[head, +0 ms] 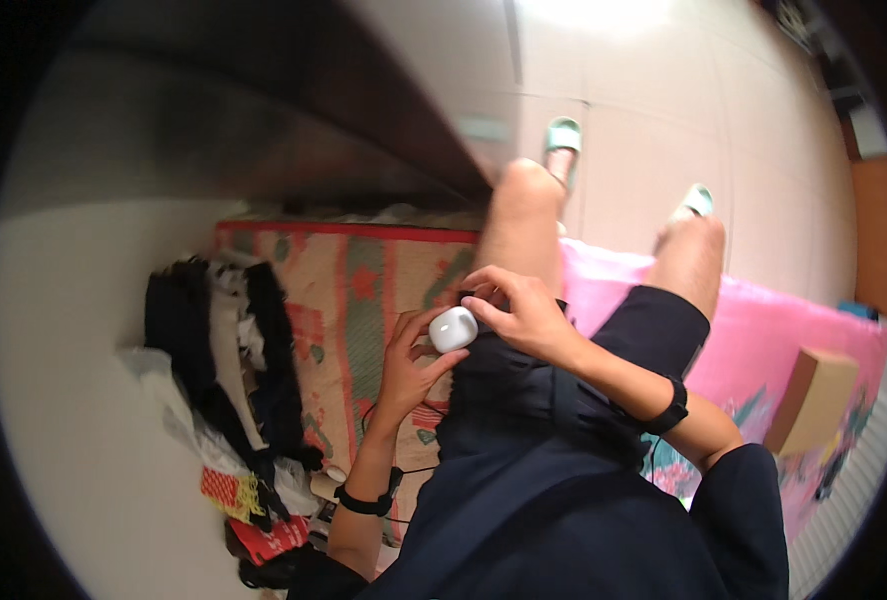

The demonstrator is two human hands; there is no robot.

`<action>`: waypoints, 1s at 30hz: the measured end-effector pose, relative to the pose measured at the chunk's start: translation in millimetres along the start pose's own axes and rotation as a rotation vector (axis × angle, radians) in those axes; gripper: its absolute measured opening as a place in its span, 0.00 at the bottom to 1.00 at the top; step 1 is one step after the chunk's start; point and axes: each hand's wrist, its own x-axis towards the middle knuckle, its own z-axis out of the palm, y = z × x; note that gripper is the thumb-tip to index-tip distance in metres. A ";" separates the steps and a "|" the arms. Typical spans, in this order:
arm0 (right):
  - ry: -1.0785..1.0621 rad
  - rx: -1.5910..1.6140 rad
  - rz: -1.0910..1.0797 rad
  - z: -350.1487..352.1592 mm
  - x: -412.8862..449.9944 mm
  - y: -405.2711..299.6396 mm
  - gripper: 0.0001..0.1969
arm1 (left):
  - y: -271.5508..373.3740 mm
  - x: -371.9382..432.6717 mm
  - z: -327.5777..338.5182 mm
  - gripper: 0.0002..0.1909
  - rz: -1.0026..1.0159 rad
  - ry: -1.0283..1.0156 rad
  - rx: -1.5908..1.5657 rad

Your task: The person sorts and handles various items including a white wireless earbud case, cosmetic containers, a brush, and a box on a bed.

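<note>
A small glossy white case, like an earbud case (453,330), is held over my lap. My left hand (413,360) grips it, with the thumb at its lower edge and the fingers along its far side. My right hand (522,307) is at the case's upper right, with thumb and fingers bent close together near its edge; whether a small thing is between them cannot be told. Dark shorts (511,382) lie under both hands. Each forearm wears a black band.
I sit on a bed with a patterned mat (365,300) and a pink cloth (758,322). Dark clothes (181,322) and bags lie along the left wall. A cardboard box (815,401) stands at the right. A dark, blurred furniture panel (383,97) rises at the upper left.
</note>
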 end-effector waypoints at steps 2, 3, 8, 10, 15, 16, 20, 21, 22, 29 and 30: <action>-0.040 -0.227 -0.200 36.7 16.5 4.9 0.11 | -40.7 -24.1 -31.8 0.26 -0.052 0.210 0.101; -0.139 -0.178 -0.155 50.8 16.8 -9.0 0.10 | -59.3 -39.7 -45.0 0.26 -0.038 0.267 0.091; -0.542 -0.208 -0.235 118.4 1.3 -28.8 0.12 | -213.0 -134.9 -108.5 0.23 -0.331 0.791 0.126; -0.597 -0.205 -0.273 119.1 -3.9 -11.4 0.12 | -221.5 -149.1 -102.0 0.22 -0.378 0.975 0.126; -0.677 -0.326 -0.038 100.2 -15.9 28.5 0.13 | -293.5 -189.0 -112.8 0.23 -0.578 1.274 0.042; -0.649 -0.322 0.008 93.9 -16.3 36.0 0.12 | -304.8 -200.9 -114.6 0.23 -0.588 1.318 0.028; -0.587 -0.385 0.140 70.5 -24.3 54.1 0.11 | -353.0 -252.0 -125.4 0.27 -0.741 1.582 0.080; -0.564 -0.403 0.177 64.7 -25.9 51.1 0.11 | -361.5 -259.5 -129.9 0.28 -0.850 1.574 0.047; -0.543 -0.416 0.208 62.0 -26.1 47.0 0.11 | -366.7 -267.7 -134.6 0.28 -0.856 1.581 0.041; -0.437 -0.336 0.241 56.0 -23.0 57.7 0.10 | -387.4 -291.0 -169.1 0.32 -1.325 1.590 0.364; -0.443 -0.307 0.239 63.4 -24.9 56.0 0.10 | -388.8 -297.9 -173.0 0.32 -1.326 1.595 0.368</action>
